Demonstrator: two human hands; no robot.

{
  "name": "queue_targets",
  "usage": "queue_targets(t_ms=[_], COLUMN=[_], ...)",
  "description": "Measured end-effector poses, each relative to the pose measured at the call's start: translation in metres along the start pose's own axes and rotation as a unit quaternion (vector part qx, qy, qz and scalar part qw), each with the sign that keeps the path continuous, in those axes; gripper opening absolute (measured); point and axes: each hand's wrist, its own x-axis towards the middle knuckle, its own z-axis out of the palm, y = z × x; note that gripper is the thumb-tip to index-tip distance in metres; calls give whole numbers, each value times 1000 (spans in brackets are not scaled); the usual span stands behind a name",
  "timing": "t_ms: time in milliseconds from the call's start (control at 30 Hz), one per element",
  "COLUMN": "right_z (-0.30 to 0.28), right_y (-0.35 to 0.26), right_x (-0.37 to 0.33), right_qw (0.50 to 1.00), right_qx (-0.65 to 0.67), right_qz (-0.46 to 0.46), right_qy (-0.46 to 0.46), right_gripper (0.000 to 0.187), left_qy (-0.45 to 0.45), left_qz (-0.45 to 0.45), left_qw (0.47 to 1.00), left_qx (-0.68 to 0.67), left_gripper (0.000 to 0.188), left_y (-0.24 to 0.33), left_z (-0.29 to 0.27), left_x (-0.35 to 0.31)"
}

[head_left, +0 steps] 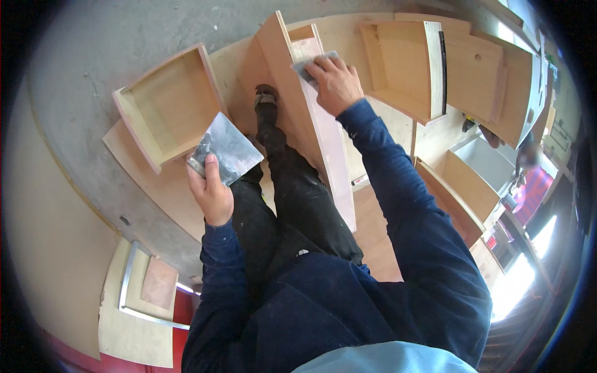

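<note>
My left hand (pixel 214 200) grips a square metal putty plate (pixel 231 148) by its near-left edge, thumb on top; dark grey smears show on its face. Stretched out ahead, my right hand (pixel 340 86) is closed round a grey putty scraper (pixel 302 69). That scraper lies against the upper end of a long drawer front (pixel 336 171), whose pale face has a pinkish tint. The drawer stands on its side beside my right leg, with its brown inner panel (pixel 283 87) facing left. The scraper's working edge is partly hidden under my fingers.
An open wooden drawer (pixel 168 102) lies to the left, and another drawer (pixel 398 68) with a black strip stands to the right. More drawers and panels (pixel 479 74) fill the far right. A metal square (pixel 129 273) lies on boards at lower left. Another person (pixel 528 168) is at right.
</note>
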Motion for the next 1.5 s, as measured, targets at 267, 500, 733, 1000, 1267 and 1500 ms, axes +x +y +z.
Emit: queue_targets(t_ms=[267,500,733,1000,1267,1500], right_z=[-6,49,1,9,1,13], right_y=[7,1,0,18,7,8], right_x=[1,-17,3,16,12,29], right_qw=[993,984,993,994,996,991], right_qx=[-4,9,11,-35,-21,-28], right_qz=[-56,-139,-59,-43,-61,-54], right_qy=[104,111,104,89,54,117], right_gripper=[48,48,37,39,39,33], left_qy=[-4,1,1,-8,-5,8], left_qz=[-8,-12,-6,2,4,-11], left_qw=[1000,1000,1000,1000,999,999], left_qx=[-7,-26,-23,-12,-36,-34], left_gripper=[24,24,22,21,23,22], left_y=[-1,-5,-7,-10,-9,-7], left_z=[2,-1,-3,-2,1,-1], left_x=[1,0,-2,-3,-1,-2])
